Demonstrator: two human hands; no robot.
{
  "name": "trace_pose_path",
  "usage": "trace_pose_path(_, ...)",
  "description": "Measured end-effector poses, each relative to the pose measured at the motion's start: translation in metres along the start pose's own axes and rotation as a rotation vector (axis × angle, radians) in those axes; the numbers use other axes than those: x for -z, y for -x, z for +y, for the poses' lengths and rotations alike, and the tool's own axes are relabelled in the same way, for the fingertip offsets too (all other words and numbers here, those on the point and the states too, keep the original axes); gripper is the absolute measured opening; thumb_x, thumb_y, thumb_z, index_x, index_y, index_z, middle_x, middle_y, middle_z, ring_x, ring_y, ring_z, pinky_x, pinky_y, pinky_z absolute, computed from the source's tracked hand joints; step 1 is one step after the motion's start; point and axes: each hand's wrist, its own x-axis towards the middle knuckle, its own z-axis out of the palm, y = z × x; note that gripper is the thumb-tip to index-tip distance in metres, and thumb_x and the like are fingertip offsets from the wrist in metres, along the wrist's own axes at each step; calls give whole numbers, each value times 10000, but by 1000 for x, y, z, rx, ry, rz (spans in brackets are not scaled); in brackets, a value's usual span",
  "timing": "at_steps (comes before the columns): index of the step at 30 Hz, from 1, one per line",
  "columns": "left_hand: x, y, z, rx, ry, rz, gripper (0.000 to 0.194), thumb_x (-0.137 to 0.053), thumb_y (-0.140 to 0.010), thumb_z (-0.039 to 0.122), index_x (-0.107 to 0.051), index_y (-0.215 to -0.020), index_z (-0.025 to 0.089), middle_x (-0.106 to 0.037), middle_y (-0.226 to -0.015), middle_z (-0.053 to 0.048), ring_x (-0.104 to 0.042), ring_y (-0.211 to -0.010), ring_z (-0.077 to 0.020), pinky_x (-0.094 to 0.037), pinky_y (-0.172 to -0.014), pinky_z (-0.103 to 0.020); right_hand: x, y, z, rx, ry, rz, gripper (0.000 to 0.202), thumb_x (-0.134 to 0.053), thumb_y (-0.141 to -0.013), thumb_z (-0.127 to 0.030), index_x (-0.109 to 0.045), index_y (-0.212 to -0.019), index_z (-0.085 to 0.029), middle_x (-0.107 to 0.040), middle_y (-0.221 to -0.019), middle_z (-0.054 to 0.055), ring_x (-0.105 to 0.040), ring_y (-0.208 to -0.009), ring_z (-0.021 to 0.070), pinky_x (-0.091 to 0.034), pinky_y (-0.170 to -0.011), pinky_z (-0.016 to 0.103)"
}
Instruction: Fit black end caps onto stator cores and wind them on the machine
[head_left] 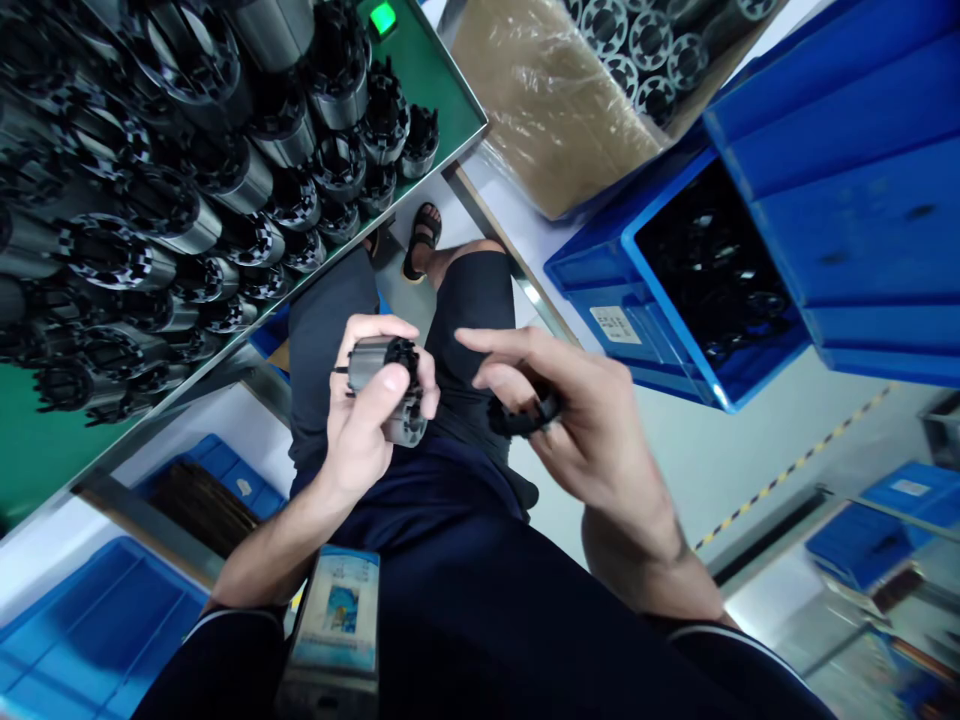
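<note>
In front of my lap, my left hand [367,400] is closed round a silvery stator core [366,362] with a black toothed plastic ring on its end. A second metal core [409,425] shows below it in the same grip, partly hidden by the thumb and fingers. To the right, my right hand [577,420] has its fingers curled round a black plastic ring [517,415]. Its index finger points toward my left hand, apart from the cores. Whether more than one ring is in that hand, I cannot tell.
Many cores with black ends [225,180] stand on a green-topped table [442,120] at upper left. A plastic-lined carton [555,110] holds bare cores [651,40]. At right a blue bin [592,270] contains dark parts. More blue bins [97,630] lie at lower left.
</note>
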Motion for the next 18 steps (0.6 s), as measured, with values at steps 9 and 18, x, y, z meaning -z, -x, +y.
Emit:
trace_pose_path(9, -6, -12, 17, 16, -71, 147, 437, -880, -1033, 618, -628, -1177, 292, -684, -802, 54, -598, -538, -142, -498, -541, -291, 10, 13, 11, -42, -254, -77, 191, -906, -1101, -177, -839, -1271, -233, -924, -1172, 60, -873, -853, 152, -709, -723, 242)
trace_pose_path(18, -27, -8, 12, -51, -182, 328, 548, -537, -1219, 825, -705, -1196, 303, -756, -1130, -43, -804, -863, -210, -707, -799, -381, -33, 7, 1, 99, -233, 119, 455, -814, -1141, -103, -912, -1502, -362, -921, -1355, 54, -917, -1024, 194, -788, -778, 304)
